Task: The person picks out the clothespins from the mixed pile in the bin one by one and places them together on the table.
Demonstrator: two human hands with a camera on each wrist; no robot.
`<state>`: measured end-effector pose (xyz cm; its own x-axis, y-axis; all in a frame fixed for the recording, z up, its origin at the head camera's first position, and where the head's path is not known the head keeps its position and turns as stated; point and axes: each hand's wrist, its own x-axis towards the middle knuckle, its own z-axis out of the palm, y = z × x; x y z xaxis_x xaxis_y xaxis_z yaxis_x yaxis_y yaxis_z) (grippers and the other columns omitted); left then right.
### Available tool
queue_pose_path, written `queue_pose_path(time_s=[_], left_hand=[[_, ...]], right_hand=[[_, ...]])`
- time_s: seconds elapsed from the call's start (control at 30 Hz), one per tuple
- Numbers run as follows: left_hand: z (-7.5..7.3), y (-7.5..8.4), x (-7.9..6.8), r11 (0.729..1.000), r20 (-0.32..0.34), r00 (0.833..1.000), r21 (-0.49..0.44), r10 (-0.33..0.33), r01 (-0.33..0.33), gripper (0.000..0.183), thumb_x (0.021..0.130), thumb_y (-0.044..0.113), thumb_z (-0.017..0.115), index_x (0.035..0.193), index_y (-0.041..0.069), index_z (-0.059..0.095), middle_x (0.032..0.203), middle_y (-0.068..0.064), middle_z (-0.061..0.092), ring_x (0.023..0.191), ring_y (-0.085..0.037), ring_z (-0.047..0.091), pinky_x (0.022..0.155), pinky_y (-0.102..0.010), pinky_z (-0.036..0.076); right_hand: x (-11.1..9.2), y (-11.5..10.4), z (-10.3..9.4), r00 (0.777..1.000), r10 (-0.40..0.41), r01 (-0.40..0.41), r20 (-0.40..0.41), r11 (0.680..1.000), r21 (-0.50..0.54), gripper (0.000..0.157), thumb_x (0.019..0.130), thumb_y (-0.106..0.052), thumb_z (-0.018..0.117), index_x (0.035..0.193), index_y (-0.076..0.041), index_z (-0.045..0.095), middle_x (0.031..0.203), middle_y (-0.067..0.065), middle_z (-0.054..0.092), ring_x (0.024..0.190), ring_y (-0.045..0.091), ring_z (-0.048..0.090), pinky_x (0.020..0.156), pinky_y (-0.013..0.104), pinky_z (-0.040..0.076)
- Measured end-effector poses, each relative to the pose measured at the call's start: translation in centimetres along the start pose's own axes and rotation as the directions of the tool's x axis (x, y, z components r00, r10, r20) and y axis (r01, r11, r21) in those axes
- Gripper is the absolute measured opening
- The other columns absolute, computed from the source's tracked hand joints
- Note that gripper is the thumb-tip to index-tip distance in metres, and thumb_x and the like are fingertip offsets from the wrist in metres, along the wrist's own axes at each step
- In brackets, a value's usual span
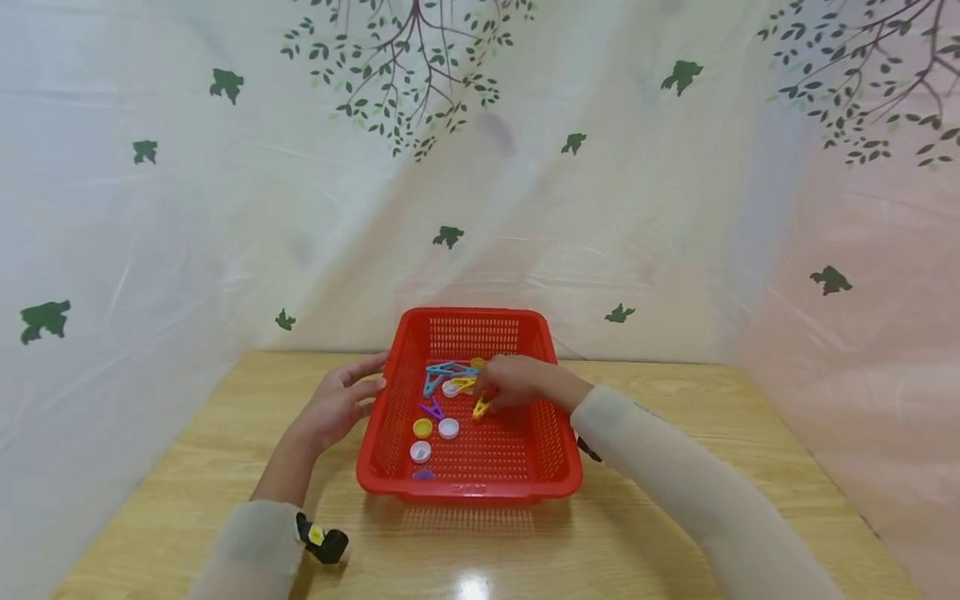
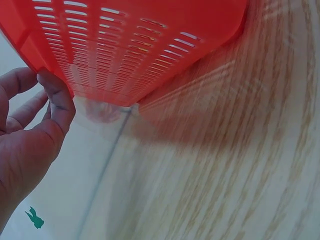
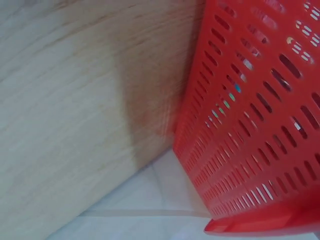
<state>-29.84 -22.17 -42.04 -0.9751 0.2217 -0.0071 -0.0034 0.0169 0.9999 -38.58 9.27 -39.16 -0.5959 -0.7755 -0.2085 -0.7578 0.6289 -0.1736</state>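
Note:
A red plastic basket [image 1: 468, 490] with slotted walls stands on the wooden table. My left hand [image 1: 341, 404] is at its left side, fingertips and thumb touching the outer rim, fingers loosely bent. In the left wrist view the thumb and forefinger meet the rim's edge. Reaching over the right wall, my right hand [image 1: 512, 382] is inside the basket and pinches a yellow clothespin [image 1: 481, 409]. Another yellow clothespin [image 1: 463, 383] lies just left of its fingers, near blue clothespins [image 1: 450, 369] and a purple clothespin [image 1: 432, 409]. The right wrist view shows only the basket's outside, not the hand.
Bottle caps lie in the basket's left half: a yellow cap [image 1: 423, 428], several white ones such as the white cap [image 1: 448, 428], and a purple cap [image 1: 423, 474] by the front wall. A pale printed curtain [image 1: 525, 275] hangs behind the wooden table [image 1: 660, 517].

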Motion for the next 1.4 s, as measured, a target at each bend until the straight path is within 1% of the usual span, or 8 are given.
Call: queue_pose_path(time_s=[0.2,0.3,0.4,0.57,0.87,1.07,1.23,1.4], left_hand=[[0.1,0.0,0.0,1.000,0.012,1.000,0.002,-0.004,0.004,0.060,0.101,0.026,0.067,0.155,0.017,0.044,0.155,-0.008,0.044,0.132,-0.034,0.054,0.098,-0.040,0.055],[0.2,0.1,0.0,1.000,0.018,1.000,0.004,-0.004,0.004,0.061,0.101,0.026,0.067,0.156,0.017,0.044,0.155,-0.008,0.044,0.133,-0.034,0.053,0.099,-0.041,0.055],[0.1,0.2,-0.1,1.000,0.013,1.000,0.006,-0.013,0.013,0.061,0.100,0.028,0.068,0.156,0.018,0.044,0.155,-0.007,0.045,0.133,-0.033,0.053,0.099,-0.041,0.055],[0.0,0.0,-0.1,1.000,0.004,1.000,-0.015,-0.024,0.024,0.062,0.100,0.028,0.067,0.156,0.019,0.043,0.155,-0.007,0.045,0.134,-0.033,0.052,0.099,-0.041,0.055],[0.1,0.1,-0.1,0.999,0.016,1.000,-0.035,-0.014,0.015,0.062,0.101,0.027,0.066,0.157,0.017,0.042,0.155,-0.010,0.046,0.132,-0.033,0.054,0.098,-0.040,0.055],[0.2,0.0,-0.1,0.999,0.008,1.000,-0.042,-0.021,0.021,0.062,0.102,0.027,0.066,0.157,0.017,0.042,0.156,-0.010,0.045,0.130,-0.030,0.056,0.098,-0.039,0.056],[0.2,0.0,-0.1,0.998,0.003,1.000,-0.057,-0.027,0.028,0.062,0.102,0.026,0.065,0.158,0.017,0.041,0.156,-0.011,0.043,0.131,-0.030,0.056,0.098,-0.039,0.055],[0.4,-0.1,-0.2,0.997,0.003,1.000,-0.069,-0.023,0.023,0.062,0.102,0.027,0.065,0.158,0.017,0.040,0.156,-0.011,0.043,0.129,-0.029,0.057,0.098,-0.038,0.055]], right_hand=[[-1.0,-0.3,-0.9,0.999,-0.014,0.014,-0.049,1.000,0.004,0.033,0.090,-0.025,0.081,0.123,-0.020,0.076,0.117,-0.007,0.072,0.111,0.013,0.064,0.100,0.037,0.054],[-1.5,-0.4,-1.5,0.998,-0.013,0.013,-0.069,1.000,0.001,0.031,0.090,-0.025,0.081,0.120,-0.019,0.077,0.116,-0.006,0.072,0.109,0.015,0.064,0.099,0.034,0.053],[-2.1,-0.4,-1.9,0.996,-0.021,0.020,-0.086,1.000,-0.016,0.028,0.091,-0.026,0.080,0.118,-0.020,0.077,0.112,-0.005,0.071,0.102,0.014,0.063,0.094,0.033,0.053],[-3.0,0.0,-2.2,0.991,-0.039,0.036,-0.130,0.999,-0.031,0.027,0.091,-0.027,0.080,0.117,-0.020,0.077,0.111,-0.003,0.071,0.101,0.020,0.064,0.092,0.035,0.053],[-5.2,1.4,-2.7,0.978,0.005,-0.015,-0.210,0.999,-0.045,0.030,0.091,-0.029,0.080,0.119,-0.017,0.077,0.114,-0.002,0.072,0.104,0.018,0.065,0.094,0.036,0.055],[-6.4,2.4,-3.1,0.962,-0.001,-0.009,-0.275,0.999,-0.035,0.028,0.092,-0.025,0.080,0.118,-0.013,0.077,0.113,0.004,0.073,0.104,0.025,0.066,0.093,0.037,0.056],[-7.2,3.3,-3.0,0.942,-0.003,-0.003,-0.335,1.000,-0.019,0.027,0.092,-0.023,0.079,0.117,-0.012,0.077,0.110,0.003,0.073,0.099,0.020,0.065,0.092,0.038,0.056],[-8.1,4.1,-2.6,0.916,0.050,-0.032,-0.399,0.998,0.051,0.027,0.094,-0.024,0.077,0.117,-0.012,0.076,0.109,0.001,0.072,0.099,0.020,0.063,0.092,0.041,0.056]])
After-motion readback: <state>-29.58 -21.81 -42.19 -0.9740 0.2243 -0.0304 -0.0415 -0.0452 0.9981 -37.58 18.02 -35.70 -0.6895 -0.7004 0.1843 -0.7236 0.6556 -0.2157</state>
